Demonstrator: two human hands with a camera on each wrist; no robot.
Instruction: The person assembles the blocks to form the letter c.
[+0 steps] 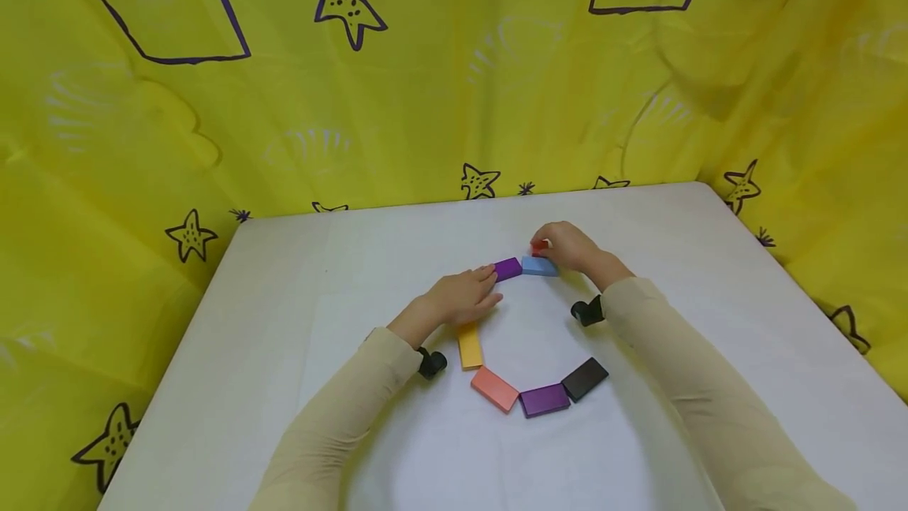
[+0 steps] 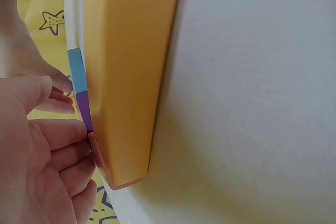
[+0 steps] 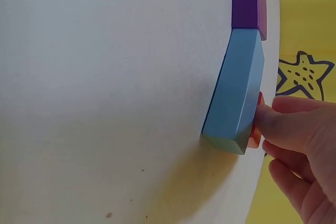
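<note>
Coloured rectangular blocks lie in an open ring on the white table. At the far side, my right hand (image 1: 571, 247) pinches a red block (image 1: 541, 248), mostly covered by the fingers, just behind a light blue block (image 1: 539, 266). A purple block (image 1: 507, 269) meets the blue one end to end. My left hand (image 1: 459, 296) has its fingers extended, their tips at the purple block's left end. In the left wrist view, those fingers also touch a salmon block (image 2: 102, 163), partly hidden behind the yellow-orange block (image 2: 131, 77).
Along the ring's near side lie a salmon block (image 1: 494, 389), a second purple block (image 1: 545, 400) and a black block (image 1: 585, 379). The white table (image 1: 284, 385) has a yellow patterned curtain (image 1: 426, 101) behind it and at its sides.
</note>
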